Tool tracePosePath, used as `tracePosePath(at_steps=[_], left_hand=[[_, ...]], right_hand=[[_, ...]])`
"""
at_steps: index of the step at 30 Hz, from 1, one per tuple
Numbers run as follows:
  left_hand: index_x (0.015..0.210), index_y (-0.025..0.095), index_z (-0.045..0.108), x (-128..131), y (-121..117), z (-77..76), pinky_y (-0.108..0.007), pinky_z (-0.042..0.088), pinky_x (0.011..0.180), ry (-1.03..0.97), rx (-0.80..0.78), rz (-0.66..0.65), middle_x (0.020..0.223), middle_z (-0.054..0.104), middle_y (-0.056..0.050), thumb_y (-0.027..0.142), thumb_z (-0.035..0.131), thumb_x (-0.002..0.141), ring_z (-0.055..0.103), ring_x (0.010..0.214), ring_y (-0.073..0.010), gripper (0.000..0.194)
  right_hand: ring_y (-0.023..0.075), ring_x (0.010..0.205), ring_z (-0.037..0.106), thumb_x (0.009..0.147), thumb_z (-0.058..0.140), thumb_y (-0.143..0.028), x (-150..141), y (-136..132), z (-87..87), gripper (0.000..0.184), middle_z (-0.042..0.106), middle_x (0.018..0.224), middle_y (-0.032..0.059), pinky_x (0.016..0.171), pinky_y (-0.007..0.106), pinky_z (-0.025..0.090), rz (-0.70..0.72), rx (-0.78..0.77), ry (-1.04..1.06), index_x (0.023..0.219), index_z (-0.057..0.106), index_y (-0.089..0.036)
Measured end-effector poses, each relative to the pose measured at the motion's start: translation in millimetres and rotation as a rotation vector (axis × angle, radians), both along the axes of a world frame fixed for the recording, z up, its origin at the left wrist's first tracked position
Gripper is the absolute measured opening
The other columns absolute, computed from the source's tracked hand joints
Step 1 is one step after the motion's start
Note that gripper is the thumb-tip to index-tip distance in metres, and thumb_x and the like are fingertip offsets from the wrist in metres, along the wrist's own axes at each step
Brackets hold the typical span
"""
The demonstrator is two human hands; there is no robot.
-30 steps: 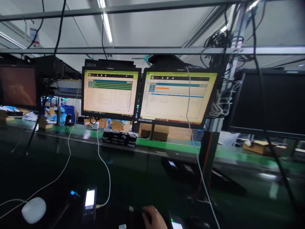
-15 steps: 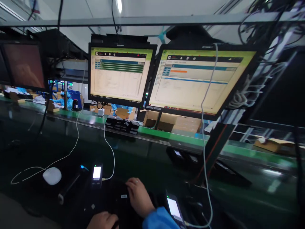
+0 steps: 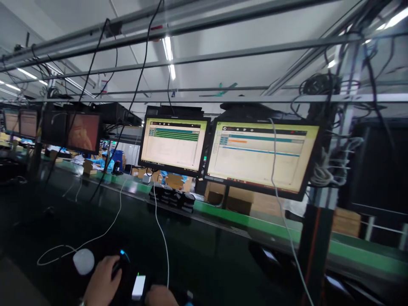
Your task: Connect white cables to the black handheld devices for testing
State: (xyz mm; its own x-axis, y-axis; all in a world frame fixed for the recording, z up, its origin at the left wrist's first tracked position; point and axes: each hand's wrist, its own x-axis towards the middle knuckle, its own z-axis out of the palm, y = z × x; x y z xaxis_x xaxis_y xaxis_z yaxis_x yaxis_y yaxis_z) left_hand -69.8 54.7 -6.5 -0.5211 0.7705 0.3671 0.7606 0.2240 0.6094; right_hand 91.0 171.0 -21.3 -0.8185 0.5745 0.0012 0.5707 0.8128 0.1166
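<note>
Your left hand (image 3: pixel 102 281) is closed around a dark scanner (image 3: pixel 123 265), its long axis running away from you. The lit phone (image 3: pixel 139 287) lies just right of it. Your right hand (image 3: pixel 161 296) sits beside the phone; its grip cannot be told.

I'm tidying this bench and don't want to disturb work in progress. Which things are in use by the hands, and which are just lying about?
In use:
- left hand on a dark device with a blue light
- right hand beside the lit handset
- white cable

Lying about:
- white mouse
- stack of dark units
- cardboard boxes
</note>
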Motion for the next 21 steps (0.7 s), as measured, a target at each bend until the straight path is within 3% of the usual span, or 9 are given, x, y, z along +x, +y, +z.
tracePosePath(at_steps=[3, 6, 9, 12, 15, 18, 21], left_hand=[[0.128, 0.004, 0.047, -24, 16, 15.6, -0.037, 0.039, 0.101, -0.161, -0.294, -0.012, 0.125, 0.056, -0.019, 0.029, 0.044, 0.082, 0.055, 0.116, -0.0276, 0.053], [0.101, 0.008, 0.062, -31, 35, 20.0, -0.034, 0.045, 0.092, -0.251, -0.384, -0.077, 0.107, 0.066, -0.018, 0.029, 0.05, 0.079, 0.061, 0.105, -0.0284, 0.033], [0.076, 0.013, 0.062, -36, 45, 19.3, -0.031, 0.051, 0.074, -0.351, -0.443, -0.116, 0.085, 0.069, -0.014, 0.028, 0.047, 0.081, 0.068, 0.085, -0.0262, 0.021], [0.069, 0.016, 0.056, -42, 48, 15.3, -0.028, 0.049, 0.06, -0.442, -0.445, -0.122, 0.073, 0.067, -0.008, 0.028, 0.046, 0.08, 0.067, 0.065, -0.0212, 0.019], [0.068, 0.017, 0.053, -49, 48, 8.0, -0.026, 0.047, 0.055, -0.473, -0.397, -0.107, 0.069, 0.065, -0.005, 0.032, 0.049, 0.076, 0.064, 0.058, -0.0179, 0.017], [0.063, 0.017, 0.053, -55, 49, -0.2, -0.027, 0.046, 0.056, -0.466, -0.369, -0.129, 0.064, 0.062, -0.004, 0.039, 0.053, 0.068, 0.062, 0.058, -0.0184, 0.022], [0.062, 0.019, 0.053, -60, 53, -6.7, -0.03, 0.047, 0.059, -0.445, -0.351, -0.172, 0.063, 0.06, -0.005, 0.05, 0.053, 0.058, 0.061, 0.062, -0.0215, 0.031]], right_hand=[[0.0259, 0.072, 0.069, 0.078, 0.053, -0.005, 9, -14, -5.8, 0.027, 0.07, 0.073, 0.0129, 0.061, 0.032, 0.054, -0.021, 0.027, -0.117, 0.084, 0.076, -0.018], [0.0286, 0.076, 0.069, 0.081, 0.051, -0.007, 20, -21, 3.1, 0.027, 0.07, 0.076, 0.0138, 0.061, 0.034, 0.054, 0.01, 0.064, -0.181, 0.087, 0.075, -0.017], [0.0295, 0.077, 0.069, 0.084, 0.057, -0.022, 35, -20, 23.5, 0.019, 0.071, 0.076, 0.0108, 0.065, 0.037, 0.054, 0.138, 0.101, -0.15, 0.081, 0.075, -0.019], [0.0248, 0.076, 0.068, 0.087, 0.057, -0.033, 52, -18, 44.1, 0.021, 0.07, 0.075, 0.0069, 0.067, 0.033, 0.052, 0.222, 0.141, -0.042, 0.081, 0.073, -0.021], [0.0212, 0.076, 0.065, 0.085, 0.055, -0.023, 67, -16, 56.2, 0.015, 0.069, 0.079, 0.0064, 0.072, 0.033, 0.051, 0.293, 0.192, 0.003, 0.082, 0.069, -0.018], [0.0194, 0.077, 0.062, 0.085, 0.05, -0.015, 81, -14, 59.1, 0.016, 0.066, 0.077, 0.0052, 0.086, 0.041, 0.047, 0.309, 0.202, 0.142, 0.082, 0.066, -0.017], [0.0182, 0.088, 0.057, 0.087, 0.052, -0.018, 97, -13, 53.5, 0.014, 0.064, 0.086, 0.002, 0.09, 0.039, 0.044, 0.227, 0.147, 0.419, 0.087, 0.066, -0.022]])
